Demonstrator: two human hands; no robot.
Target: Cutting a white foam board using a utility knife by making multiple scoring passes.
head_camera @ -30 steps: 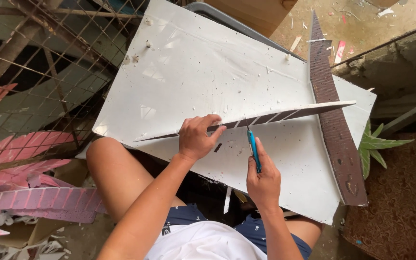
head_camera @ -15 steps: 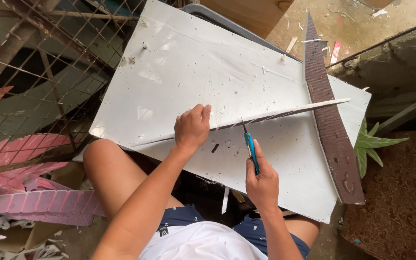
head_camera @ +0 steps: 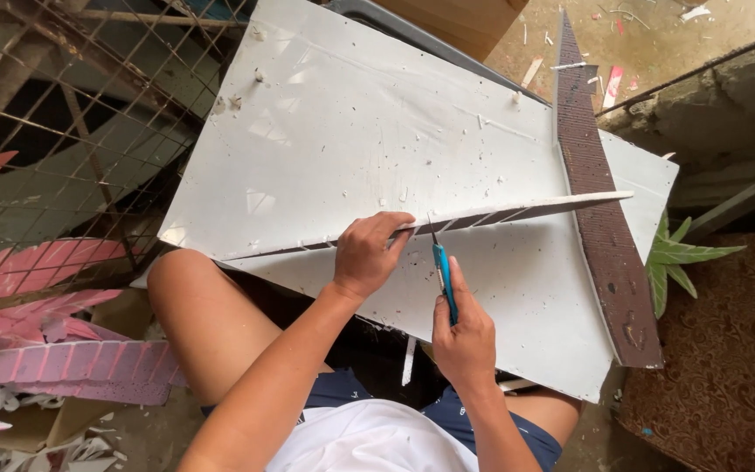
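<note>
The right hand (head_camera: 465,336) is closed around a blue craft knife (head_camera: 444,281), its blade tip set against the near edge of a long, thin white strip (head_camera: 447,220). The strip lies across a big white board (head_camera: 369,131) that rests on the person's knees. The left hand (head_camera: 369,253) presses down on the strip just left of the blade, fingers curled over its far edge, pinning it flat.

To cut cleanly here, the pinning fingers should sit close to the blade but off its line — they are very near it now. A shallow blade angle and short, light strokes look wise, since the strip is narrow, tapers to a point at the right and could snap or slide under a hard push. The board tilts on the lap, so firm downward pressure from the left hand matters.

A dark brown pointed strip (head_camera: 600,218) crosses the white one toward the right and lies over its tapered end — it could catch if the white piece shifts. Crumbs and scraps dot the board. To the left stand a wire mesh fence (head_camera: 72,122) and pink leaf-shaped cutouts (head_camera: 45,363); at the far right a green plant (head_camera: 679,258) pokes in beside the board's edge.
</note>
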